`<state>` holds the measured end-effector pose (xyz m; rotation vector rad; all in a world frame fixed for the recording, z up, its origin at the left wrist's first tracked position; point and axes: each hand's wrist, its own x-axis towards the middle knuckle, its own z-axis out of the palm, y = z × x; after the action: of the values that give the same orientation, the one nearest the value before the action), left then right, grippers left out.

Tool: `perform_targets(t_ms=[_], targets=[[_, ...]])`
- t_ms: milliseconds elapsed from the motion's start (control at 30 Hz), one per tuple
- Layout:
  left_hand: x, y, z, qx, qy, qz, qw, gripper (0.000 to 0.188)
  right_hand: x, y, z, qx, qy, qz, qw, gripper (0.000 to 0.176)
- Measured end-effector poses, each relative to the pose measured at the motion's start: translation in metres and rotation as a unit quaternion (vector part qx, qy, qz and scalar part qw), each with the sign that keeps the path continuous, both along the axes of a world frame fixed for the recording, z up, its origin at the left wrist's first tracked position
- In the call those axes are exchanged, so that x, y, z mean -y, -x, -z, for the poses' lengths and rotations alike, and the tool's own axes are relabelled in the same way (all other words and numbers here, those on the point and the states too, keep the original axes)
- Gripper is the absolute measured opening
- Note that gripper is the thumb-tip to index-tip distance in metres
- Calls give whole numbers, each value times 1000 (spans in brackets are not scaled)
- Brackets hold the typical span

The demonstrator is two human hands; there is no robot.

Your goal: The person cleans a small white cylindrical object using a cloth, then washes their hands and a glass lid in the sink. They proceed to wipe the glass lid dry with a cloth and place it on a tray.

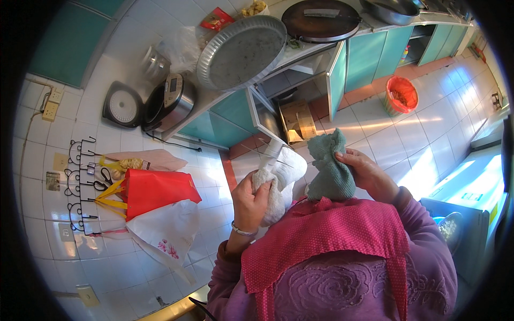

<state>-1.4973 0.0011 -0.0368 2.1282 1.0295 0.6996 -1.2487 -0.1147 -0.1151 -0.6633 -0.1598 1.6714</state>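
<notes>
My left hand [251, 198] grips a white terry cloth [271, 200] in front of my waist, bunched under the thumb. A grey-green textured cloth [333, 172] hangs gathered from my right hand [363, 170], pinched between thumb and fingers. The two cloths are apart. Just beyond the white cloth is a smooth white object [291, 164], partly covered; I cannot tell what it is. Thin metal rods [267, 152] cross near it. Below both hands lies the red dotted apron [325, 228] that I wear.
Ahead, cabinet doors [337, 78] stand ajar above a cardboard box [298, 118]. The counter bears a rice cooker [172, 98] with its lid raised, a large round metal pan [243, 54] and a dark griddle [321, 20]. A red bin [401, 96] stands on the floor; bags [160, 192] hang at left.
</notes>
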Motion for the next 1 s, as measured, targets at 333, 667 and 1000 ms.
perform_targets(t_ms=[333, 667, 1000], targets=[[-2, 13, 6, 96, 255, 41, 961, 21, 0, 2, -4, 18, 1, 6, 1000, 46], [7, 16, 5, 248, 531, 27, 810, 35, 0, -3, -4, 22, -21, 48, 998, 45], [0, 28, 27, 265, 529, 97, 800, 46, -10, -23, -28, 156, -142, 117, 971, 36]])
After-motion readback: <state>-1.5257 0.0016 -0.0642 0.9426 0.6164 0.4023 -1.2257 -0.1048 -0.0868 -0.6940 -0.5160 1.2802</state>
